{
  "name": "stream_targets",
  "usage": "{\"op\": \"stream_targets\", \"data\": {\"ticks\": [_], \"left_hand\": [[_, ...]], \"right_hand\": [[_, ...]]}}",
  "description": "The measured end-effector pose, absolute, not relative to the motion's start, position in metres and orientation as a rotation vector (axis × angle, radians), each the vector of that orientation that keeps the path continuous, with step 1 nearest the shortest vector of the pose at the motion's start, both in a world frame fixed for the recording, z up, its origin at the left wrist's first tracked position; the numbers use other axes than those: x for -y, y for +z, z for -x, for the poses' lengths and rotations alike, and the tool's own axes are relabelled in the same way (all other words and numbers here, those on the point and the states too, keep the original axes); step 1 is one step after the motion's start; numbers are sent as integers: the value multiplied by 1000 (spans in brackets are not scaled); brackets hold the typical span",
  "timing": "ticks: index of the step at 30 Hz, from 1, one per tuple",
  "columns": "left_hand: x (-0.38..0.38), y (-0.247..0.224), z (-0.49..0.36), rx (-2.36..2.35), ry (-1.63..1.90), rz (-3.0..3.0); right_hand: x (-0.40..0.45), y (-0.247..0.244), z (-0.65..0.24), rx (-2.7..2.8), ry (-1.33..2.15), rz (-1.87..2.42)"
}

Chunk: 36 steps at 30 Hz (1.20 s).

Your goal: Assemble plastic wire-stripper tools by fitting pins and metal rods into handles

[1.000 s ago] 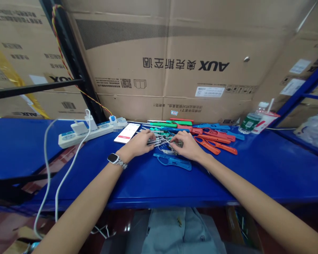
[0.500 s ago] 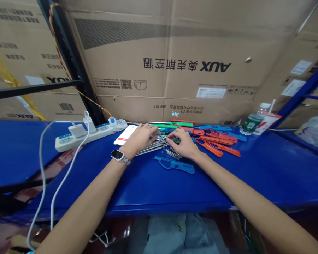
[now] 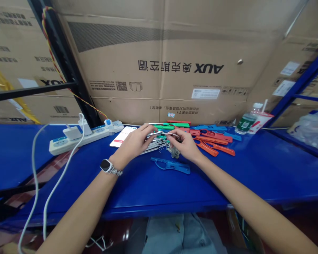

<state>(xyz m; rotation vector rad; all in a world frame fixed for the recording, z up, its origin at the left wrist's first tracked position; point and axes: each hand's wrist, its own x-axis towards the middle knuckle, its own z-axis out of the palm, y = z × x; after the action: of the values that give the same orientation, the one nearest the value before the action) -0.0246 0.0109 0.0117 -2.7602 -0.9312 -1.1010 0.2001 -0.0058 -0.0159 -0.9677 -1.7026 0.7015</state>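
My left hand (image 3: 137, 141), with a watch on its wrist, is closed around a thin silvery metal tube (image 3: 154, 133) above the pile. Close by on the right, my right hand (image 3: 184, 144) pinches a thin pale wire (image 3: 174, 134) near the tube's end; whether the two are joined is too small to tell. Several metal tubes (image 3: 150, 148) lie below my left hand. Small clear parts (image 3: 174, 152) sit under my right fingers. Nearer to me lies a blue plastic lighter casing half (image 3: 172, 165), flat on the blue table (image 3: 148, 192).
Red and orange casings (image 3: 217, 138), blue casings (image 3: 209, 127) and green ones (image 3: 180, 125) lie behind and right of my hands. A phone (image 3: 122, 137) and a white power strip (image 3: 87, 137) are at left. A bottle (image 3: 246, 122) and cup (image 3: 260, 122) stand at right.
My hands have come up slightly from the pile, and the metal tube and thin wire now show between them. The whole view has shifted a little.
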Motion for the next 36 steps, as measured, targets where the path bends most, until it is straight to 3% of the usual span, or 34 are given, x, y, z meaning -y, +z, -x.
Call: {"op": "stream_targets", "data": {"ticks": [36], "left_hand": [[4,3,7,882,-1061,3017]], "right_hand": [[25,-19,-206,1859,762,1005]]}}
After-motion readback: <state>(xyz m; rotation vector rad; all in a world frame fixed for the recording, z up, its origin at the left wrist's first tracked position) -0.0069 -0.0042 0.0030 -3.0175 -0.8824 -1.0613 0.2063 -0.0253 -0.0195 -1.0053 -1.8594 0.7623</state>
